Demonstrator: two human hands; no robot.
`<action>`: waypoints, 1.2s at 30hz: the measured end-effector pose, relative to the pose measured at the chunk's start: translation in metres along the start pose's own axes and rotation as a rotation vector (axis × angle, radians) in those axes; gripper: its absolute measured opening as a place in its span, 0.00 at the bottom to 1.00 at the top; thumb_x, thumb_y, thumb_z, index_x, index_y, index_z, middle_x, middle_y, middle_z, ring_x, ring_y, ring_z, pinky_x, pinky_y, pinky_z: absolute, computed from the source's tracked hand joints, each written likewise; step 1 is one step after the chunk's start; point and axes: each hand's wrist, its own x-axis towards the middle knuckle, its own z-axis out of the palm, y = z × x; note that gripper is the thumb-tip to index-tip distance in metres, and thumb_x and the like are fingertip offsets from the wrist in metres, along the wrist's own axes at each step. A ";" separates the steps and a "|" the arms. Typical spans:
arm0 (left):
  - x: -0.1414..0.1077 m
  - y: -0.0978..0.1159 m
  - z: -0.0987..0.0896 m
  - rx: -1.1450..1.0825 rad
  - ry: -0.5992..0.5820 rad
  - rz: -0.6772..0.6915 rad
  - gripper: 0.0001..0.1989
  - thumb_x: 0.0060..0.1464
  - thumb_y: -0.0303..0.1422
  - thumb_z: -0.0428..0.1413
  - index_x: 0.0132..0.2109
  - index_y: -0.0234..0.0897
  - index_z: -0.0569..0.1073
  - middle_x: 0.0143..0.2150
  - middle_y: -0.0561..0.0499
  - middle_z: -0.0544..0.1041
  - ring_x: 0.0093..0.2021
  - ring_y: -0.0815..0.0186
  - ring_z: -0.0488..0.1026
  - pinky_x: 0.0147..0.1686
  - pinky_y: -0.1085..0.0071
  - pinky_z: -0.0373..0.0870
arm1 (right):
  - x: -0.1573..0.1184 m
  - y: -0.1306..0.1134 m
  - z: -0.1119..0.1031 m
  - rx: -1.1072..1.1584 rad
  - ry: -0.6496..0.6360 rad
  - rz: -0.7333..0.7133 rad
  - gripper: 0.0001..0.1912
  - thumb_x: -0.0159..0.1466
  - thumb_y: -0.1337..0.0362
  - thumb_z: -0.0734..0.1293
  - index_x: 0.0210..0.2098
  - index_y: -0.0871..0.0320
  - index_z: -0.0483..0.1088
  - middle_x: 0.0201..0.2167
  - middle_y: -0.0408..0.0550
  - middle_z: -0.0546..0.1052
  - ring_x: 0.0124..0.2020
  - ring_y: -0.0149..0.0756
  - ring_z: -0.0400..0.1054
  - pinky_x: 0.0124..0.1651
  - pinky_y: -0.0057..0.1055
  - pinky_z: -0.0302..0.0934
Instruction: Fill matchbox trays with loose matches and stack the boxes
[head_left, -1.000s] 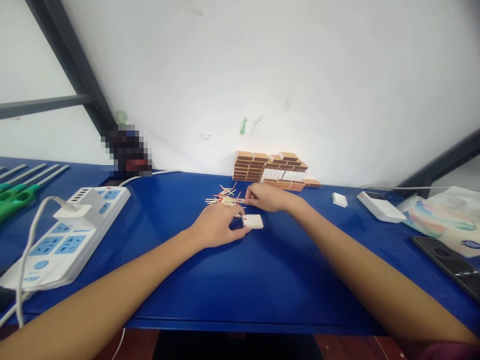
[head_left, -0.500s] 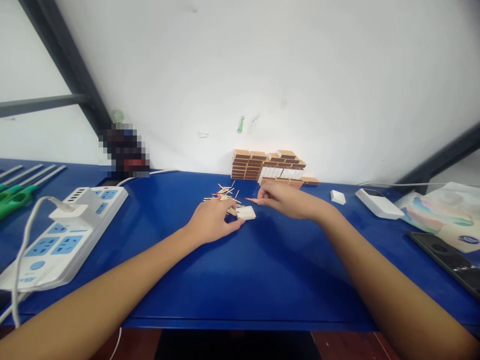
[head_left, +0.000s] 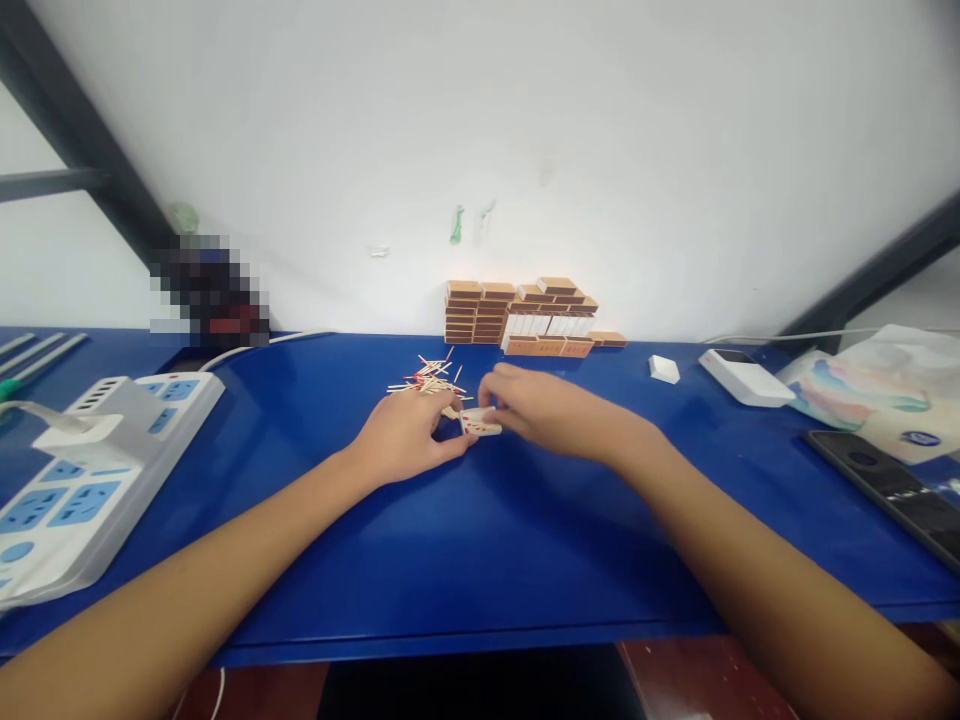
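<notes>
A small white matchbox tray (head_left: 480, 428) lies on the blue table with several red-tipped matches inside it. My left hand (head_left: 409, 437) grips the tray's left end between thumb and fingers. At its right end, my right hand (head_left: 551, 408) has its fingertips pinched over the tray, on matches being laid in it; the fingers partly hide them. A loose heap of matches (head_left: 429, 378) spreads just behind my left hand, some of it covered by the fingers.
Stacked matchboxes (head_left: 480, 315) stand against the wall. On the left lies a white power strip (head_left: 150, 480) with a plugged-in adapter and cable. To the right are a small white block (head_left: 664, 369), a white device (head_left: 746, 378), a tissue pack (head_left: 847, 385) and a phone (head_left: 885, 490).
My right hand has moved left and down, bringing its pinched matches from beside the tray into it. The tray, bare in most of its length before, now shows red match heads. The view has shifted slightly.
</notes>
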 end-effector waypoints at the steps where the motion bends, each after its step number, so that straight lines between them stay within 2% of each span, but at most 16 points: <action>1: 0.000 0.000 0.000 -0.002 -0.002 -0.008 0.16 0.59 0.45 0.62 0.47 0.40 0.80 0.23 0.56 0.73 0.25 0.65 0.70 0.29 0.69 0.57 | -0.002 0.008 -0.001 0.052 0.044 0.008 0.07 0.74 0.64 0.63 0.46 0.58 0.73 0.43 0.52 0.76 0.38 0.38 0.70 0.39 0.32 0.59; 4: 0.001 0.000 0.000 -0.012 -0.004 -0.026 0.18 0.59 0.46 0.62 0.49 0.40 0.80 0.23 0.56 0.72 0.25 0.65 0.70 0.29 0.69 0.57 | -0.008 0.031 -0.002 0.132 0.115 0.056 0.09 0.73 0.62 0.63 0.45 0.58 0.74 0.40 0.51 0.78 0.39 0.40 0.71 0.40 0.34 0.60; 6: 0.000 0.000 0.000 -0.013 0.003 -0.019 0.18 0.59 0.47 0.62 0.49 0.40 0.80 0.23 0.56 0.72 0.25 0.65 0.70 0.29 0.69 0.57 | -0.011 0.038 -0.003 0.184 0.064 0.070 0.12 0.73 0.58 0.64 0.47 0.58 0.75 0.41 0.51 0.80 0.39 0.41 0.72 0.41 0.34 0.62; 9: 0.000 -0.001 0.001 -0.002 0.008 -0.002 0.19 0.59 0.46 0.62 0.52 0.40 0.80 0.23 0.57 0.72 0.25 0.65 0.70 0.29 0.69 0.57 | -0.013 0.036 -0.002 0.242 -0.041 0.061 0.18 0.73 0.54 0.64 0.56 0.57 0.74 0.45 0.52 0.81 0.42 0.43 0.75 0.43 0.36 0.65; 12: 0.000 -0.001 0.001 -0.001 0.011 -0.002 0.19 0.59 0.45 0.62 0.52 0.40 0.81 0.22 0.57 0.71 0.24 0.65 0.70 0.29 0.69 0.58 | -0.015 0.025 0.002 0.154 -0.051 0.067 0.21 0.74 0.54 0.62 0.60 0.57 0.73 0.51 0.55 0.81 0.50 0.48 0.76 0.51 0.39 0.66; 15: 0.000 0.000 0.002 -0.006 0.047 -0.020 0.19 0.59 0.46 0.62 0.51 0.40 0.81 0.23 0.56 0.72 0.24 0.65 0.70 0.28 0.69 0.57 | -0.017 0.009 0.006 -0.044 0.000 0.159 0.22 0.77 0.54 0.57 0.57 0.60 0.74 0.53 0.61 0.80 0.54 0.53 0.75 0.54 0.42 0.66; 18: 0.000 0.001 0.002 -0.026 0.120 -0.063 0.17 0.59 0.46 0.62 0.48 0.40 0.82 0.22 0.56 0.72 0.23 0.66 0.69 0.28 0.69 0.58 | -0.017 -0.010 0.008 -0.196 0.041 0.292 0.27 0.79 0.52 0.51 0.53 0.63 0.74 0.49 0.65 0.80 0.51 0.55 0.76 0.50 0.42 0.66; 21: 0.000 0.000 0.002 -0.052 0.199 -0.092 0.17 0.59 0.46 0.62 0.47 0.39 0.81 0.22 0.56 0.72 0.23 0.67 0.68 0.29 0.69 0.59 | -0.015 -0.020 0.005 -0.133 0.047 0.301 0.29 0.79 0.51 0.47 0.48 0.60 0.74 0.47 0.61 0.81 0.48 0.51 0.77 0.49 0.39 0.65; 25: 0.000 0.001 0.001 -0.072 0.237 -0.125 0.17 0.58 0.46 0.63 0.47 0.37 0.80 0.23 0.56 0.74 0.23 0.68 0.67 0.28 0.70 0.58 | -0.014 -0.014 0.001 -0.002 0.232 0.354 0.30 0.79 0.48 0.45 0.43 0.57 0.72 0.45 0.57 0.81 0.46 0.46 0.76 0.46 0.36 0.64; 27: 0.000 0.002 0.001 -0.072 0.258 -0.130 0.17 0.59 0.46 0.62 0.47 0.37 0.79 0.24 0.55 0.74 0.23 0.68 0.67 0.28 0.70 0.58 | -0.014 -0.009 0.001 0.043 0.251 0.341 0.30 0.79 0.47 0.46 0.41 0.57 0.71 0.44 0.57 0.81 0.44 0.46 0.75 0.45 0.36 0.63; 31: 0.000 0.003 0.001 -0.074 0.288 -0.119 0.19 0.60 0.48 0.61 0.47 0.38 0.79 0.24 0.55 0.75 0.24 0.67 0.69 0.28 0.70 0.59 | -0.014 -0.011 0.007 0.101 0.158 0.228 0.32 0.78 0.45 0.46 0.41 0.56 0.73 0.41 0.57 0.81 0.43 0.47 0.75 0.45 0.38 0.64; 36: -0.001 0.000 0.001 -0.070 0.319 -0.121 0.18 0.60 0.48 0.61 0.46 0.37 0.79 0.24 0.55 0.74 0.23 0.68 0.68 0.28 0.71 0.59 | -0.013 -0.014 0.013 0.160 0.250 0.195 0.30 0.78 0.47 0.47 0.54 0.55 0.73 0.53 0.58 0.81 0.54 0.51 0.75 0.54 0.42 0.66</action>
